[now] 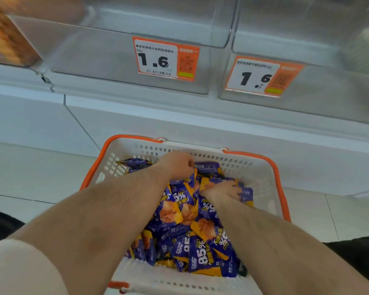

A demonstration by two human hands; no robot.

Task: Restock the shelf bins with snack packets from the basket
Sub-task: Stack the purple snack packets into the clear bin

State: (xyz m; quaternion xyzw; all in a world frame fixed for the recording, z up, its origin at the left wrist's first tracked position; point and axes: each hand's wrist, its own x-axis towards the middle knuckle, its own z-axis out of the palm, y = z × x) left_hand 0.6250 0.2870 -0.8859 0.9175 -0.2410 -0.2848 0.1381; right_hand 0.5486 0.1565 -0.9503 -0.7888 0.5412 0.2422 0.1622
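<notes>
Both hands (pixel 175 163) (pixel 223 191) buried among snack packets (pixel 205 241) — inside the basket (pixel 262 179).

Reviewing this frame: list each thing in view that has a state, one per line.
basket: on the floor, holding a heap of packets
snack packets: piled loose in the basket, sealed
left hand: down in the basket, fingers curled into the packets
right hand: resting spread on the packets
middle bin: looks empty
right bin: looks mostly empty, contents unclear
left bin: stocked with orange packs
</notes>
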